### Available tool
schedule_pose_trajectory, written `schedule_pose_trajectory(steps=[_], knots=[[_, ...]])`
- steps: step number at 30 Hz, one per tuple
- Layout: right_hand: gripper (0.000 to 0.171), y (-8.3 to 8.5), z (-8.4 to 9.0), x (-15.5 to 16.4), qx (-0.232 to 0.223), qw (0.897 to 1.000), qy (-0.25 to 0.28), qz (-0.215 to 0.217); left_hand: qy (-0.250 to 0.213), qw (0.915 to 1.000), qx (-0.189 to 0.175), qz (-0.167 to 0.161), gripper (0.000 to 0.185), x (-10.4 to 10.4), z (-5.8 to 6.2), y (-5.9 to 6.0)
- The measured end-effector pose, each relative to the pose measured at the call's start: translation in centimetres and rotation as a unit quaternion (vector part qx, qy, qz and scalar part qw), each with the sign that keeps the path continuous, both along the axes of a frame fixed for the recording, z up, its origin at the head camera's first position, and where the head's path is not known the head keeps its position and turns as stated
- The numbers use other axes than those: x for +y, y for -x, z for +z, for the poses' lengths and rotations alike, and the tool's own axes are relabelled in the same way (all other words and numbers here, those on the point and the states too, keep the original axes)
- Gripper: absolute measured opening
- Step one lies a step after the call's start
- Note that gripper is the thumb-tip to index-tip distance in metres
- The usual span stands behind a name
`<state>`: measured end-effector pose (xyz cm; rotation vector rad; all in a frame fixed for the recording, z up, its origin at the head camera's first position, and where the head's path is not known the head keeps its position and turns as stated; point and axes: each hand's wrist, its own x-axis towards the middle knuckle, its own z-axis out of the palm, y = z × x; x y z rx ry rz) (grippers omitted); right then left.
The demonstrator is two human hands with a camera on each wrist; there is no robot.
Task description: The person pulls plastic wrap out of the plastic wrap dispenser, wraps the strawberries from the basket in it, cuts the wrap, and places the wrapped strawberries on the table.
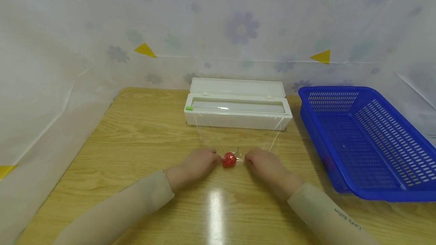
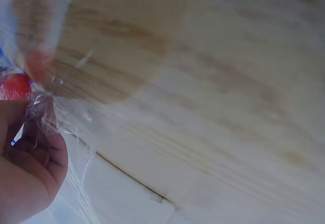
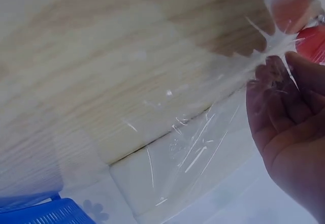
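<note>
head view: left hand [image 1: 195, 165] and right hand [image 1: 263, 165] both pinch the film [image 1: 238, 139] around a red fruit [image 1: 229, 160] — fingers curled, film runs back to the dispenser [image 1: 238, 113].

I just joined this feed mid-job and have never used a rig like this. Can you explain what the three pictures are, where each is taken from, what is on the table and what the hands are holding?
No machine here: a person works with bare hands. The big picture comes from a head-worn camera; the other two from cameras on each wrist. On the wooden table sit a white cling-film dispenser with its lid open and a blue basket. Clear film runs from the dispenser to the hands. The left hand and right hand each pinch bunched film on either side of a small red fruit, wrapped between them.
</note>
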<state>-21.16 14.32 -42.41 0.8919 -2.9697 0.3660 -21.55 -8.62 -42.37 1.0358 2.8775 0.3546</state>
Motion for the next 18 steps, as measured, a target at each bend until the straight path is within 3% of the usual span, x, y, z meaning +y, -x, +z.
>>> schedule_pose_trajectory(steps=[9, 18], knots=[[0.013, 1.9, 0.0, 0.6, -0.082, 0.993, 0.080, -0.012, -0.022, 0.9983, -0.040, 0.036, 0.021, 0.1, -0.2, 0.8], [0.012, 2.7, 0.0, 0.6, -0.098, 0.992, 0.080, -0.014, -0.044, 0.9952, -0.066, 0.057, 0.021, 0.1, -0.3, 1.1]])
